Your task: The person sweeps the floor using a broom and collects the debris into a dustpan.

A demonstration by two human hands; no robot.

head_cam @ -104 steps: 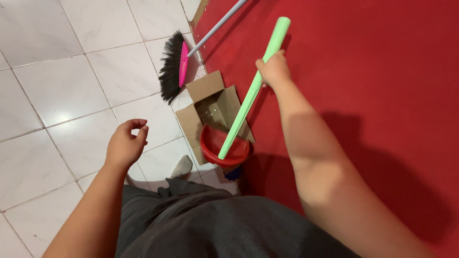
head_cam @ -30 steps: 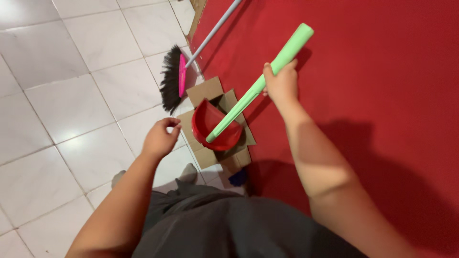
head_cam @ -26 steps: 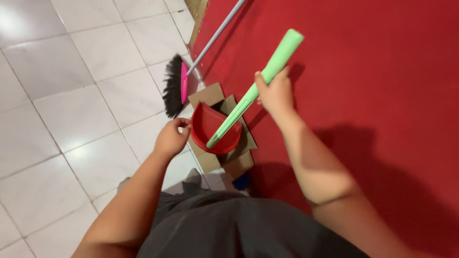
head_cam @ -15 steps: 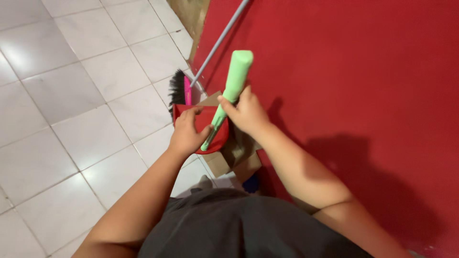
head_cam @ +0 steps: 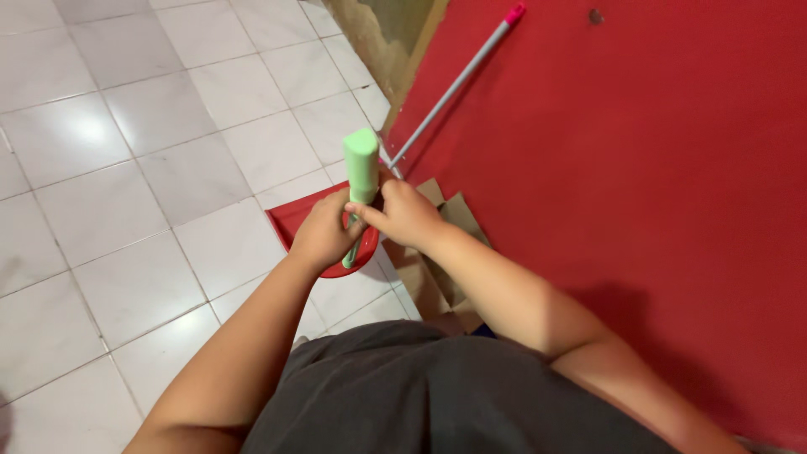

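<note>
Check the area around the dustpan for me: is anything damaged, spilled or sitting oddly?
No spill shows. The cardboard box by the red wall sits askew with its flaps splayed open. Both hands, left hand and right hand, grip the green handle of the red dustpan beside it.

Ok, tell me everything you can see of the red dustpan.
The red dustpan looks like glossy plastic, with a flat front edge, a rounded back and a long light-green handle rising toward the camera. It is over the white tile floor, beside the cardboard box. The left hand covers its pan; the right hand grips the handle.
</note>
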